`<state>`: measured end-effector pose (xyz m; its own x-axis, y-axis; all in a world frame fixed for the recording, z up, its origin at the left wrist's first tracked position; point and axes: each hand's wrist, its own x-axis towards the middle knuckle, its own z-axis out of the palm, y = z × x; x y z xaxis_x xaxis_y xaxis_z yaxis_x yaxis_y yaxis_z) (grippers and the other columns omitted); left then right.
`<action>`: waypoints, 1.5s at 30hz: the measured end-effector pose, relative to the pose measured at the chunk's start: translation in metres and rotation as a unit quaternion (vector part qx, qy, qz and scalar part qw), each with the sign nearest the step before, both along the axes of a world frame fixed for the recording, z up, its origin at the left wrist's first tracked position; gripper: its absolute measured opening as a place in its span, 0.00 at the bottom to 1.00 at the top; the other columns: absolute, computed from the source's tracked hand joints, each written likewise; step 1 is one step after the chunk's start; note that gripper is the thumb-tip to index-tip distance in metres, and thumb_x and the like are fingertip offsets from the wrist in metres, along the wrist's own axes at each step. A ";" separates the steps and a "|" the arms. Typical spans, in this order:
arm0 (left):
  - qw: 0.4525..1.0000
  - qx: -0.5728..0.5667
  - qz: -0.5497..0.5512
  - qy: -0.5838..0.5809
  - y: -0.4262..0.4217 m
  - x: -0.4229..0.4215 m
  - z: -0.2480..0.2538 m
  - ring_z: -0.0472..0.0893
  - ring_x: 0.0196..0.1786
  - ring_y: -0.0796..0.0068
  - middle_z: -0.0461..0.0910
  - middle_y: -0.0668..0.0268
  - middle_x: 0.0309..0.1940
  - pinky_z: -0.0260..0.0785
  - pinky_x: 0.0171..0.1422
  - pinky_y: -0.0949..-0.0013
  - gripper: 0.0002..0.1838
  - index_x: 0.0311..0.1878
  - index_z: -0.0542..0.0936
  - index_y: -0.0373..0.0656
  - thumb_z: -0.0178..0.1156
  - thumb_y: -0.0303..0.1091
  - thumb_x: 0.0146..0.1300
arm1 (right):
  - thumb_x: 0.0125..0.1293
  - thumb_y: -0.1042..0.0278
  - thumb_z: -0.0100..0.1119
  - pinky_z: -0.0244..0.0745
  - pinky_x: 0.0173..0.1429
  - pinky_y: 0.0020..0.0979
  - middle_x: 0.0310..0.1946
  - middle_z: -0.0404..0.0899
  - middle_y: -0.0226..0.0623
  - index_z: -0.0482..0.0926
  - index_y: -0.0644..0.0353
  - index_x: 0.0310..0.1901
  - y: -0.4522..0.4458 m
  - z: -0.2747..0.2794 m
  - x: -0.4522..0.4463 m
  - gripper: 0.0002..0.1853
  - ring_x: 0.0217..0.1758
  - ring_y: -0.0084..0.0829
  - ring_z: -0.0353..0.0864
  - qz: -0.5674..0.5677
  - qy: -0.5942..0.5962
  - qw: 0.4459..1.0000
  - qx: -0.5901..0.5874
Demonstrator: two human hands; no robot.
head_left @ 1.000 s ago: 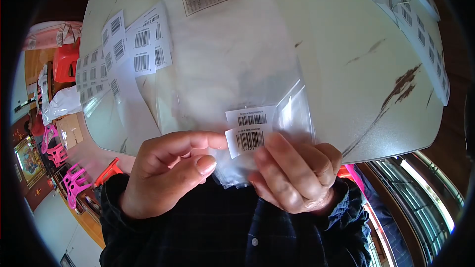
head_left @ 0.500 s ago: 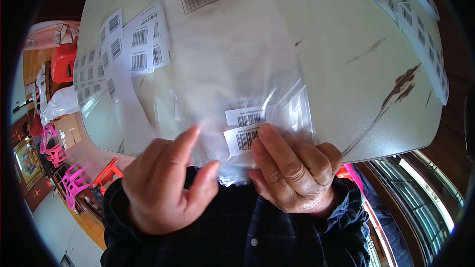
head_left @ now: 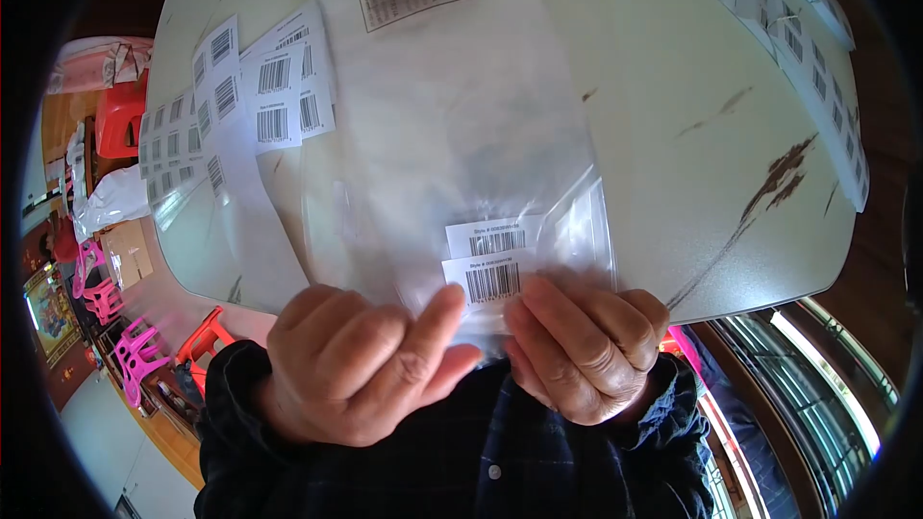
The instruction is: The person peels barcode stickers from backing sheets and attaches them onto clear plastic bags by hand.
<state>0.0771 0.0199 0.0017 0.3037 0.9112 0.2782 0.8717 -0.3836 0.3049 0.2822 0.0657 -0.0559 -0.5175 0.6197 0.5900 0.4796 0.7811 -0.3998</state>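
A clear plastic bag (head_left: 461, 115) lies on the table with its near end toward me. Near that end are two white barcode labels: a lower label (head_left: 486, 281) overlapping the bottom of an upper label (head_left: 495, 229). My right hand (head_left: 586, 356) grips the bag's near edge, fingertips on top beside the lower label's right end, thumb mostly hidden. With its index fingertip at the lower label's left edge, my left hand (head_left: 370, 360) has the thumb tucked underneath and the bag's edge seemingly between them. The other left fingers are curled.
Sheets of barcode labels (head_left: 274, 86) lie at the left of the marbled table (head_left: 711, 231), with a long label strip (head_left: 240, 192) among them. More label sheets (head_left: 808, 67) hang over the right edge. Pink stools (head_left: 139, 356) stand on the floor at left.
My left hand has moved right to the lower label's left edge, its index finger and thumb closing together. The bag and labels have shifted slightly right and toward me. My right hand keeps its grip.
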 end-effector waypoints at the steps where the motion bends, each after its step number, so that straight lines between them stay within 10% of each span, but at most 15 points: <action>1: 1.000 0.000 0.001 0.000 0.000 0.000 -0.001 0.61 0.20 0.81 0.66 0.70 0.30 0.56 0.23 0.76 0.18 0.52 0.84 0.37 0.67 0.30 0.57 | 0.61 0.67 0.66 0.66 0.44 0.23 0.49 0.85 0.26 0.87 0.50 0.39 0.000 -0.001 0.000 0.06 0.43 0.20 0.76 0.001 0.000 1.000 0.000; 21: 0.990 0.131 -0.035 -0.043 0.008 -0.004 -0.010 0.58 0.20 0.83 0.62 0.75 0.27 0.53 0.25 0.75 0.13 0.37 0.87 0.44 0.69 0.21 0.46 | 0.60 0.69 0.67 0.73 0.45 0.28 0.41 0.86 0.27 0.85 0.49 0.36 -0.001 0.000 0.002 0.03 0.41 0.23 0.78 -0.004 0.151 0.988 -0.008; 31: 0.985 0.160 -0.021 -0.063 0.010 -0.002 -0.002 0.55 0.20 0.85 0.61 0.76 0.26 0.50 0.26 0.76 0.14 0.38 0.88 0.48 0.70 0.24 0.45 | 0.63 0.58 0.65 0.74 0.51 0.34 0.54 0.80 0.45 0.82 0.53 0.50 0.004 -0.002 0.016 0.16 0.48 0.33 0.78 0.061 0.309 0.945 -0.087; 35: 0.983 0.169 -0.024 -0.064 0.010 -0.002 -0.003 0.55 0.20 0.85 0.60 0.76 0.26 0.49 0.26 0.76 0.14 0.38 0.88 0.48 0.69 0.23 0.44 | 0.72 0.51 0.53 0.73 0.58 0.40 0.63 0.70 0.52 0.61 0.61 0.72 -0.003 0.028 0.013 0.33 0.56 0.38 0.76 -0.010 0.434 0.828 -0.354; 40: 0.982 0.182 -0.030 -0.050 0.014 -0.001 -0.006 0.53 0.19 0.85 0.59 0.76 0.25 0.48 0.25 0.76 0.14 0.37 0.88 0.47 0.69 0.23 0.45 | 0.72 0.52 0.54 0.77 0.59 0.42 0.63 0.69 0.55 0.51 0.67 0.74 0.013 0.056 0.016 0.39 0.57 0.42 0.78 0.020 0.439 0.667 -0.602; 45: 0.979 0.189 -0.025 -0.072 0.013 -0.001 -0.008 0.53 0.18 0.85 0.59 0.76 0.24 0.48 0.26 0.76 0.13 0.36 0.89 0.46 0.69 0.23 0.44 | 0.70 0.64 0.60 0.82 0.53 0.37 0.56 0.75 0.56 0.49 0.66 0.75 0.015 0.064 0.006 0.40 0.47 0.39 0.84 -0.003 0.442 0.619 -0.649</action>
<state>0.0764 0.0332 -0.0065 0.2777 0.7197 0.6363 0.8082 -0.5331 0.2503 0.2882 0.0803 0.0081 -0.3431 0.8695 -0.3553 -0.3735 -0.4734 -0.7977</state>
